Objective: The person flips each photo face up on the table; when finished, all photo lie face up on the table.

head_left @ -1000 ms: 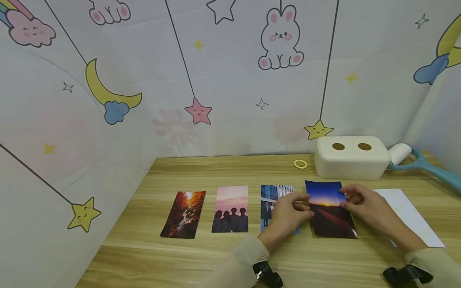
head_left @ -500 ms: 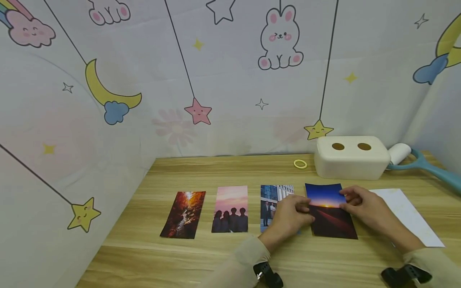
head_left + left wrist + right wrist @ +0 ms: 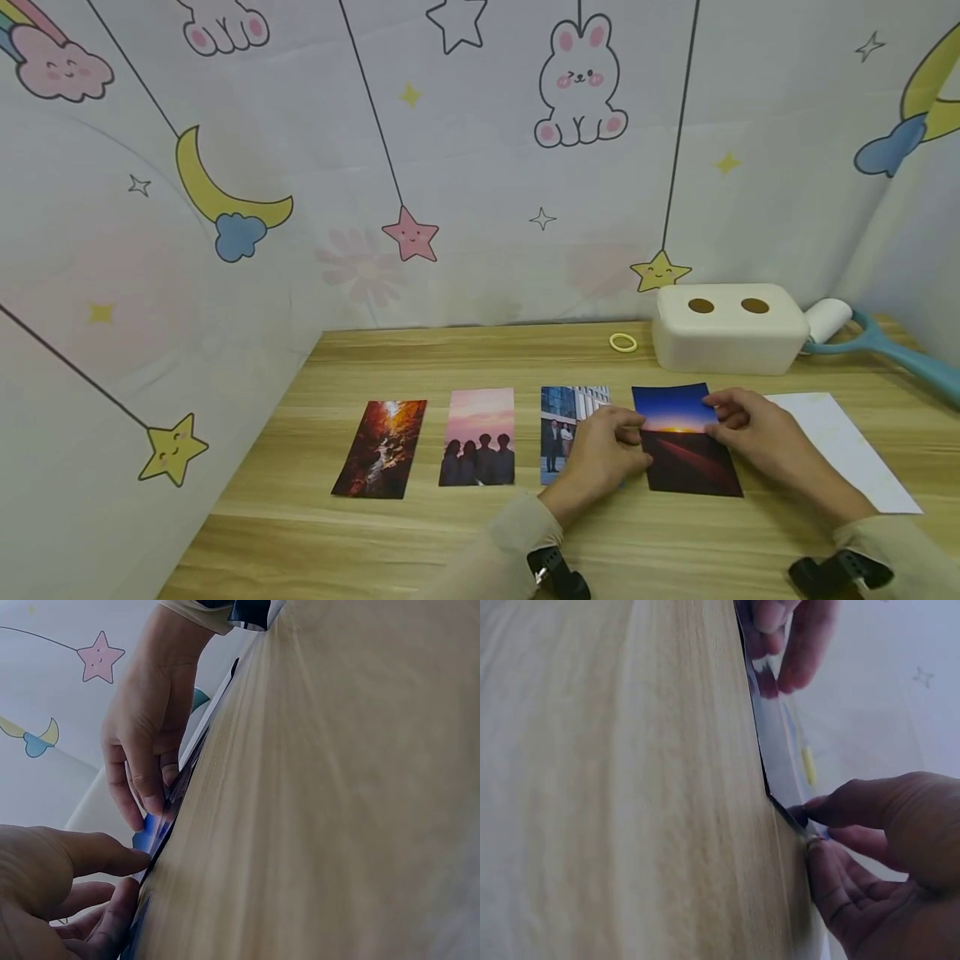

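A photo of a sunset (image 3: pixel 686 454), deep blue above and dark red below, lies at the right end of a row of prints. My left hand (image 3: pixel 600 450) pinches its left edge, the thumb and fingers meeting there in the left wrist view. Its right edge is pinched by my right hand (image 3: pixel 761 429), thumb against fingers in the right wrist view. Under my left hand, a photo of people before tall buildings (image 3: pixel 557 425) is partly covered. Further left come a pink-sky photo with silhouettes (image 3: pixel 477 437) and an autumn stream photo (image 3: pixel 380 450).
A white sheet (image 3: pixel 840 450) lies right of my right hand, partly behind the forearm. Behind stand a cream box with two holes (image 3: pixel 727 333), a yellow ring (image 3: pixel 622 342) and a blue-handled roller (image 3: pixel 892 346). A printed cloth hangs behind the wooden table (image 3: pixel 300 550).
The sunset photo's top edge has come down slightly, and it lies flatter than a second ago. Both hands have kept their hold on its sides. The head view has shifted a little.
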### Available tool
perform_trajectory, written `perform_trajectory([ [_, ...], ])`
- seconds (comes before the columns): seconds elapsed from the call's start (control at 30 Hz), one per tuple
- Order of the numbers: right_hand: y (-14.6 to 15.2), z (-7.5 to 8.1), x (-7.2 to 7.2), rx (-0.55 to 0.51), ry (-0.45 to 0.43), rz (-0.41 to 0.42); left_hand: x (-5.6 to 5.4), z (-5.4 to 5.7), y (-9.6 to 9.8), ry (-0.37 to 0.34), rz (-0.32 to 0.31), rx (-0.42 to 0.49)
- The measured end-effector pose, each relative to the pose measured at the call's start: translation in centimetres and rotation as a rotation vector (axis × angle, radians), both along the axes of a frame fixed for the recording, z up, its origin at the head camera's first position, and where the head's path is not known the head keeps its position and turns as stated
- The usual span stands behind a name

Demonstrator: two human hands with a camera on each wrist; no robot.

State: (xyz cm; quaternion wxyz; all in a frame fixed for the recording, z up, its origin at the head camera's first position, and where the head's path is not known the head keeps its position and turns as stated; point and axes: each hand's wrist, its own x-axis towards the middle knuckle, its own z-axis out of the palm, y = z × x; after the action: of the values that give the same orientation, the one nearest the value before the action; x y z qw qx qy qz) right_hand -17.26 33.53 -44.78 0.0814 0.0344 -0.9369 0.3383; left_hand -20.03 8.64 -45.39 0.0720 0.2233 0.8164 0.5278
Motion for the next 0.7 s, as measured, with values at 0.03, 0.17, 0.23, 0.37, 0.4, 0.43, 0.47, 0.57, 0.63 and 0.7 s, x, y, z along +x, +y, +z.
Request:
perform_trajectory([
  [0.03, -0.03, 0.0, -0.01, 0.002, -0.001, -0.001, -0.01, -0.07, 0.01, 0.002, 0.0, -0.001],
  [0.17, -0.15, 0.04, -0.03, 0.013, -0.002, -0.004, -0.08, -0.36, 0.11, 0.02, 0.003, -0.007],
  [0.23, -0.16, 0.02, -0.02, 0.017, 0.002, -0.004, -0.06, -0.4, 0.15, 0.029, 0.006, -0.013],
  [0.37, -0.13, -0.1, 0.05, 0.029, 0.015, -0.006, -0.03, -0.38, 0.22, 0.033, 0.009, -0.014],
  [0.4, -0.13, -0.11, 0.06, 0.029, 0.015, -0.005, -0.03, -0.35, 0.23, 0.034, 0.009, -0.015],
  [0.43, -0.12, -0.13, 0.07, 0.03, 0.017, -0.005, -0.03, -0.34, 0.24, 0.035, 0.009, -0.015],
  [0.47, -0.13, -0.16, 0.07, 0.031, 0.019, -0.004, -0.04, -0.34, 0.24, 0.034, 0.009, -0.015],
  [0.57, -0.12, -0.3, 0.06, 0.036, 0.025, -0.007, -0.04, -0.29, 0.26, 0.035, 0.009, -0.018],
  [0.63, -0.15, -0.35, 0.06, 0.036, 0.025, -0.008, 0.0, -0.24, 0.25, 0.031, 0.011, -0.02],
  [0.7, -0.16, -0.42, 0.08, 0.042, 0.028, -0.013, 0.06, -0.16, 0.24, 0.024, 0.008, -0.019],
])
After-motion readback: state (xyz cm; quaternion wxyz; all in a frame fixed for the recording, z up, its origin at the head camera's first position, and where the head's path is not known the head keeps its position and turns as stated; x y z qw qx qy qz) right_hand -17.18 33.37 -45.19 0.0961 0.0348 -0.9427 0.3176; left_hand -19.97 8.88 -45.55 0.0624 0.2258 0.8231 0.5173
